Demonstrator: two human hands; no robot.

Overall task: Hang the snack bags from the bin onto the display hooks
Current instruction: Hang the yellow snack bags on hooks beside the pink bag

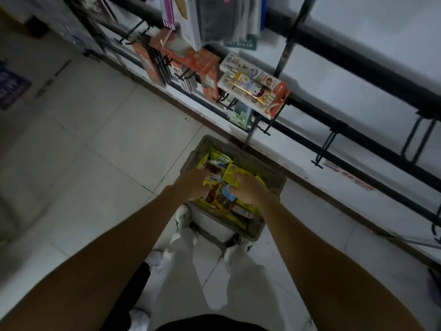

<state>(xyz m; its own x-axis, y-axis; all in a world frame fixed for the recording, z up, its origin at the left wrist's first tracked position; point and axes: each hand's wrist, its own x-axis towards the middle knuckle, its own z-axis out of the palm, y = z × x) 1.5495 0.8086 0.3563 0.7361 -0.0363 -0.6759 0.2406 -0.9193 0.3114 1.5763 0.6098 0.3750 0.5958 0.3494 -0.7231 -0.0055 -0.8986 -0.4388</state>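
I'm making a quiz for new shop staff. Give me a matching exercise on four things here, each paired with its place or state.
Things:
1 bin
2 orange packs
3 right hand
4 straight hook at right

Place or state:
A hanging on the rack
B bare
C on the floor tiles
D on the snack bags

Pairs: 1-C, 2-A, 3-D, 4-B

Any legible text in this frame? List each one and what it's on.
Nothing reads clearly.
White capitals on the green card: too blurred.
Print on the snack bags in the bin: too small.
Red labels right of the bin: blurred.
Purple poster: blurred.
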